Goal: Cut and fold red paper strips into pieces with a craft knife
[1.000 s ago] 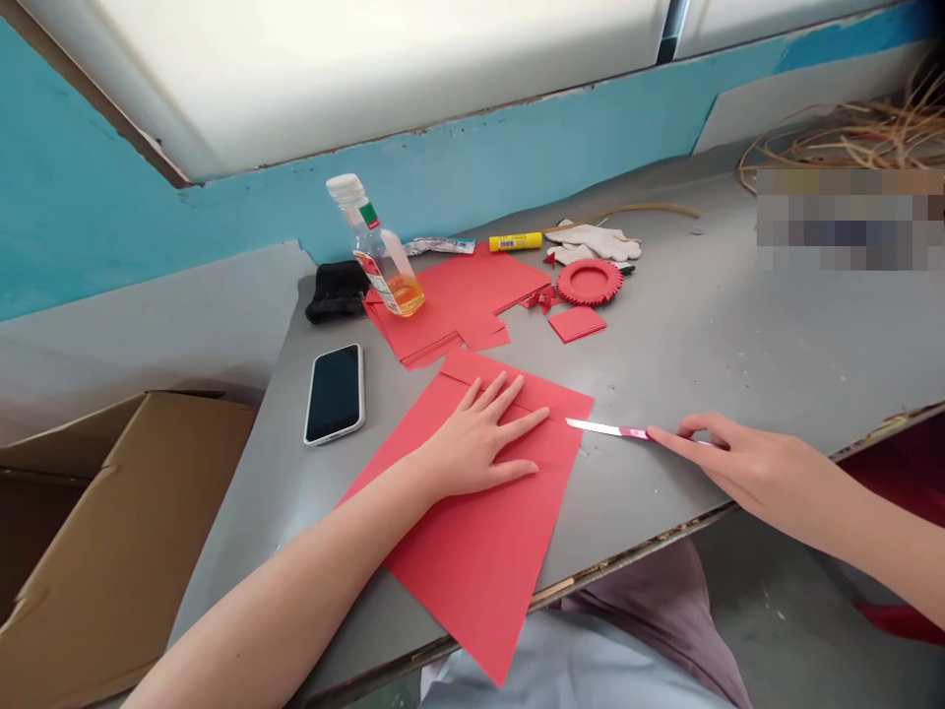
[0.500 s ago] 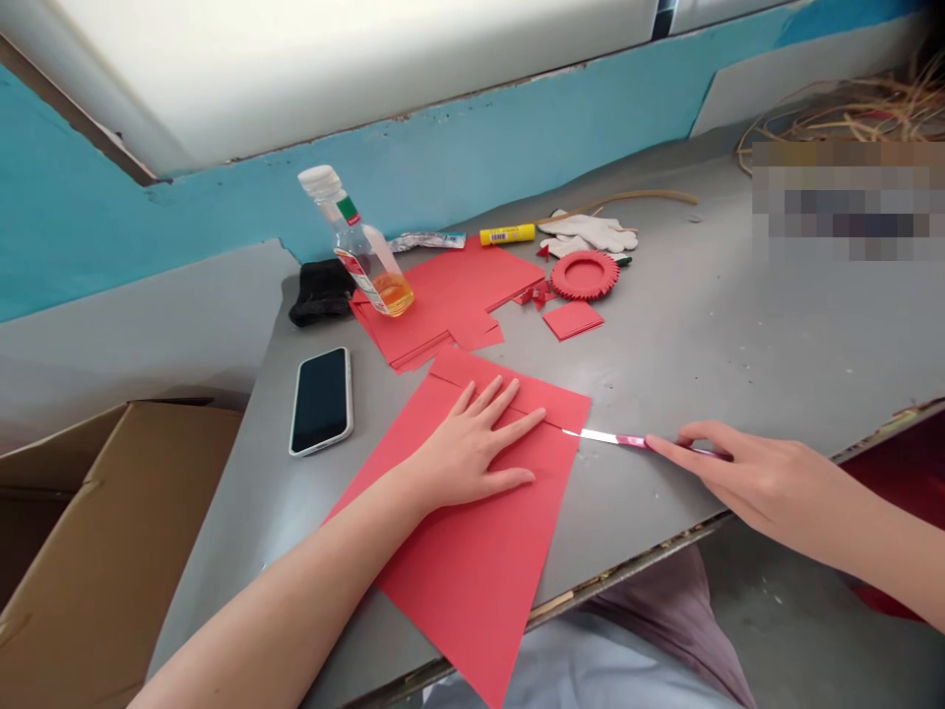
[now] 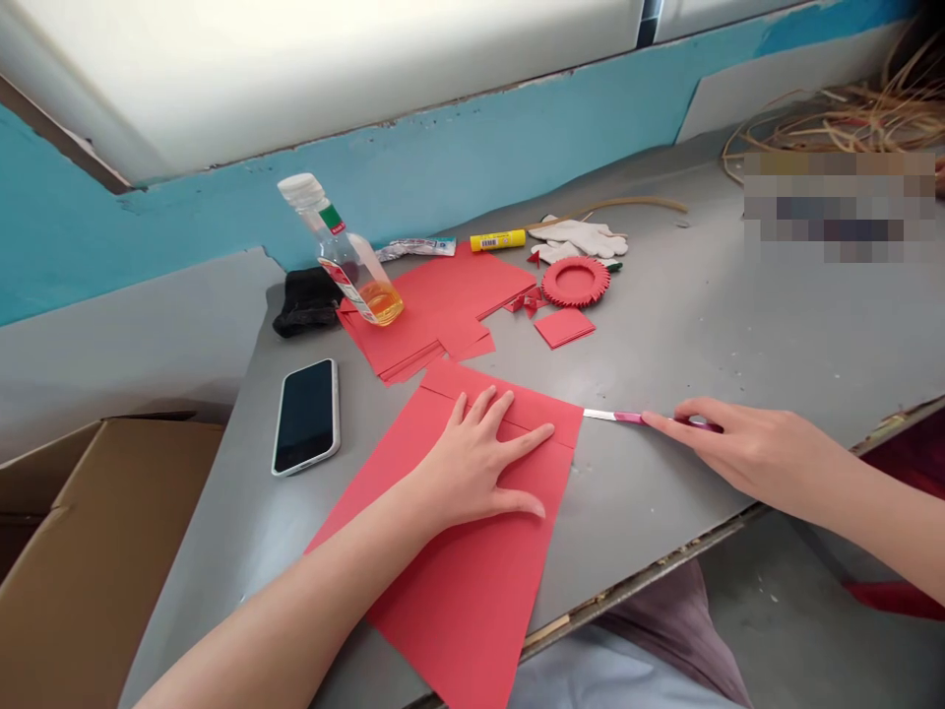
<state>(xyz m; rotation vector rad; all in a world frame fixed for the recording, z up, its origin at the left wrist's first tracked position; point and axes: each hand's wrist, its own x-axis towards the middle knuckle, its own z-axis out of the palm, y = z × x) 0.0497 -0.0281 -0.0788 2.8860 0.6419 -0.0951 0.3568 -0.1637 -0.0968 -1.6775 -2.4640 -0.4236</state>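
A cardboard box (image 3: 118, 551) stood beyond the left edge of the grey desk (image 3: 664, 345), whose far edge ran along a blue-painted wall (image 3: 443, 158). Near the left edge lay a smartphone (image 3: 305, 418). Toward the far left corner a bottle (image 3: 350, 286), part filled with amber liquid, stood on red paper offcuts (image 3: 458, 295); along the far side followed a crumpled tube (image 3: 417, 247), a yellow glue stick (image 3: 498, 240), white gloves (image 3: 583, 238) and a notched red paper ring (image 3: 576, 283). Dry fibre strands (image 3: 849, 123) were heaped toward the far right.

The black item (image 3: 304, 300) left of the bottle could not be made out, and a pixelated patch (image 3: 838, 202) masked whatever sat before the strands. The bottom of the view cut off the near end of a red paper sheet (image 3: 458, 611).

That sheet lay askew across the desk's near edge, smooth, with a thin dark line crossing its far end. The left hand (image 3: 479, 463) pressed flat on it, fingers spread apart, covering part of the line. The right hand (image 3: 738, 443) was closed around a knife (image 3: 627, 418), pink-handled, its blade tip at the sheet's far right corner; contact could not be judged.
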